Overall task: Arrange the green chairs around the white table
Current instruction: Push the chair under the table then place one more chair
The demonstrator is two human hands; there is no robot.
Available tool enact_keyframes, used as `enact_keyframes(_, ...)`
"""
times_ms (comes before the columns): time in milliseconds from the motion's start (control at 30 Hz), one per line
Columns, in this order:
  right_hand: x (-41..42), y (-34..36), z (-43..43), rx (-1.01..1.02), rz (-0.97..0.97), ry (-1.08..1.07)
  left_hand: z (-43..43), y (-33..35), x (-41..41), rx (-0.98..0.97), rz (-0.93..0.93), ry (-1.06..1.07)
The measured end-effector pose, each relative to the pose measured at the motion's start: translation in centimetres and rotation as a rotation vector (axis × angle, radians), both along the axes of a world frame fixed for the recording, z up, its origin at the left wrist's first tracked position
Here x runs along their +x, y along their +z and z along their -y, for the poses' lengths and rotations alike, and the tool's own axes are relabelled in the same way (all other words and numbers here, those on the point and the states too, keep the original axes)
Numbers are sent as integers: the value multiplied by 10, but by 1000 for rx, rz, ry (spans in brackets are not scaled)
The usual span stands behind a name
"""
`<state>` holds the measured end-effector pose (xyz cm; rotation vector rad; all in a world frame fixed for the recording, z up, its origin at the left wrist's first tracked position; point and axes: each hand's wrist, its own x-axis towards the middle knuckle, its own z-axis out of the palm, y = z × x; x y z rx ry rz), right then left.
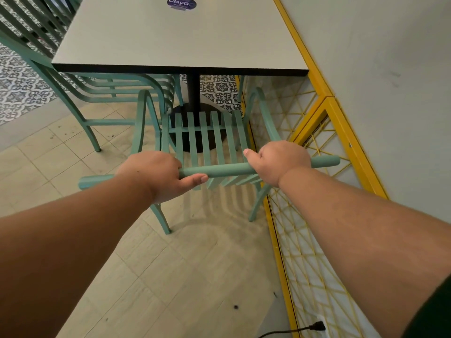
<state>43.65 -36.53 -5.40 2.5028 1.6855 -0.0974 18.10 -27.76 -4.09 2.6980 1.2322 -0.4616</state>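
A green slatted chair (205,140) stands facing the near edge of the white table (180,37), its seat partly in front of the table's black pedestal. My left hand (158,175) grips the chair's round top rail left of the middle. My right hand (278,159) grips the same rail right of the middle. A second green chair (102,93) is tucked under the table's left side, and more green chair backs (29,23) show at the far left.
A yellow-framed panel with yellow lattice (314,147) runs along the right, close to the chair's right legs. A black plug and cord (314,326) lie on the floor at the bottom right. Beige tiled floor (170,276) spreads below me.
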Motion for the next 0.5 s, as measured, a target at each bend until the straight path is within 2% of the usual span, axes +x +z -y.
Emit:
enact_keyframes(367,-12,15,1,-81,-10,-37,-5,-2,0,-62,71,23)
enact_keyframes(433,-15,20,3,-88,-111,-98,-8,-3,-1,-122,71,31)
enact_keyframes(500,-19,35,11,-38,-300,-179,-11,-1,2,-192,58,38)
